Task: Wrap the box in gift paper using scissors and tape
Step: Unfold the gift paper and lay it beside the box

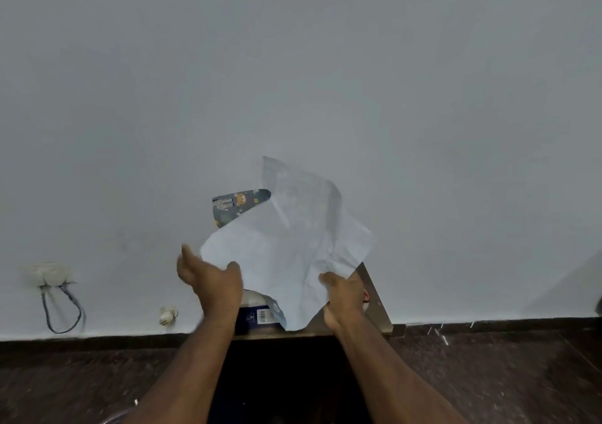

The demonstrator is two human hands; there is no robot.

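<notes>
Now our right hand (343, 296) pinches the paper (293, 244) above the box (257, 317); left hand (211, 280) open, nearer it.

Raised gift paper (286, 247) screens the box (259, 317) (open room lies left, by the wall (130, 130)).
</notes>
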